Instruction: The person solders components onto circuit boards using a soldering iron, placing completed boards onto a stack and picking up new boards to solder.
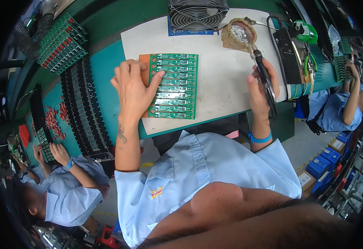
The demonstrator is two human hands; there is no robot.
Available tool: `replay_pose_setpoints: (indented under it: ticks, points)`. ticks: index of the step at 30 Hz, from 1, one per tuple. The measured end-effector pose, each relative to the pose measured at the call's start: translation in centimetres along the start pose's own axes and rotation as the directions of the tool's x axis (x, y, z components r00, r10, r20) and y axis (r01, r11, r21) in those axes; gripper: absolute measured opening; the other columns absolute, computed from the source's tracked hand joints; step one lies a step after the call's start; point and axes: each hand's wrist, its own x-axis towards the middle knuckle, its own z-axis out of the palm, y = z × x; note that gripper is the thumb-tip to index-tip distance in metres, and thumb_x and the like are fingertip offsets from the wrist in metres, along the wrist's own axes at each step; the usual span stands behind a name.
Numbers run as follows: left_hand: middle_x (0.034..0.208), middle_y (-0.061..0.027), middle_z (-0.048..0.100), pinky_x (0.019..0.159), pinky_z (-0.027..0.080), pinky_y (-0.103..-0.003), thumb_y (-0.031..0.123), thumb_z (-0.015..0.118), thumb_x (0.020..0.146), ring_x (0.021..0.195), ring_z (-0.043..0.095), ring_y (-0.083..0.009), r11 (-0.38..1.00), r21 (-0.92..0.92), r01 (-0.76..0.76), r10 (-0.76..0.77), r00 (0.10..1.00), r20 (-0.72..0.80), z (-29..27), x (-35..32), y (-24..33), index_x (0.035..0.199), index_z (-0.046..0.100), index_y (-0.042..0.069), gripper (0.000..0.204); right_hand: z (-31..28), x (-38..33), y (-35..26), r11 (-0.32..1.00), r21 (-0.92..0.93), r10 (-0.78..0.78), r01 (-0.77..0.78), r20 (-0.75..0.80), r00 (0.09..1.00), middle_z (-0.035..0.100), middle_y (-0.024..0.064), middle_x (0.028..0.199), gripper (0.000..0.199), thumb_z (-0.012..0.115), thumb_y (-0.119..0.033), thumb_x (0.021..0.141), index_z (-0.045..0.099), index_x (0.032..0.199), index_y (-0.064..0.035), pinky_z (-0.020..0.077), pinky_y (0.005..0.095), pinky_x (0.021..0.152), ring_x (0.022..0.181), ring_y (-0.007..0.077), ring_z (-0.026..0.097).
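A panel of several narrow green circuit boards (pixel 175 89) lies on the white sheet, with an orange-brown strip (pixel 144 62) along its left side. My left hand (pixel 135 89) rests over the panel's left edge, thumb stretched onto the boards and the other fingers bent beside the strip. In my right hand (pixel 259 89) is a black-handled soldering iron (pixel 264 74), fingers closed round it. Its metal front end reaches the round tin (pixel 236 33) of silvery material at the back; whether the tip touches the contents I cannot tell.
A fan (pixel 199 15) stands behind the panel. Right of the tin are a black box (pixel 287 56) and a green reel (pixel 307 32). At left, stacked boards (pixel 63 43), black strips (pixel 86 103) and small red parts (pixel 53 120) cover the bench. Co-workers (pixel 71 189) sit on both sides.
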Motion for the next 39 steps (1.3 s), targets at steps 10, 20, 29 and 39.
replay_pose_setpoints:
  ticks: [10,20,29,39]
  points:
    - [0.107,-0.0059,0.062,0.09,0.038,-0.034,0.029,0.075,0.099,0.098,0.054,-0.0182,0.901,-0.39,0.19,-0.145,0.979,0.144,-1.9,-0.2,-0.3,0.1,0.058,0.007,0.028,1.1,0.1,1.1,0.982,0.176,0.094,-0.075,-0.102,0.99,0.07,0.0109,0.113,0.058,0.077,0.002,0.086,0.061,0.142,-0.0007,0.0523,0.0252,0.082,0.089,0.0131,0.061]
    - [0.089,-0.0027,0.058,0.07,0.045,-0.023,0.024,0.061,0.111,0.08,0.055,-0.0097,0.608,-0.757,0.24,-0.462,0.882,-0.091,-5.6,3.7,-7.4,0.103,0.051,0.01,0.019,0.2,-0.4,2.0,0.972,0.225,0.096,-0.074,-0.088,0.991,0.069,0.0105,0.113,0.055,0.077,0.001,0.086,0.063,0.139,0.0002,0.0525,0.0263,0.083,0.088,0.0135,0.06]
    - [0.126,-0.0235,0.06,0.104,0.058,-0.043,0.031,0.064,0.108,0.12,0.066,-0.0326,-0.049,-0.972,0.23,-0.568,0.794,0.216,-2.5,14.3,-8.9,0.138,0.053,-0.005,0.049,0.9,-0.1,1.1,0.987,0.158,0.043,-0.027,-0.101,0.994,0.069,0.0097,0.11,0.047,0.074,-0.003,0.093,0.062,0.138,0.0011,0.052,0.0267,0.081,0.086,0.0134,0.06]
    - [0.134,-0.018,0.063,0.092,0.055,-0.039,0.021,0.066,0.104,0.118,0.064,-0.0303,0.92,-0.344,0.187,-0.257,0.951,-0.172,-9.2,9.6,-12.1,0.142,0.059,0.001,0.043,2.0,1.1,4.5,0.868,0.496,0.176,-0.018,-0.274,0.946,0.064,0.0092,0.104,0.041,0.065,-0.019,0.108,0.049,0.143,-0.0056,0.0475,0.0258,0.074,0.083,0.0124,0.058]
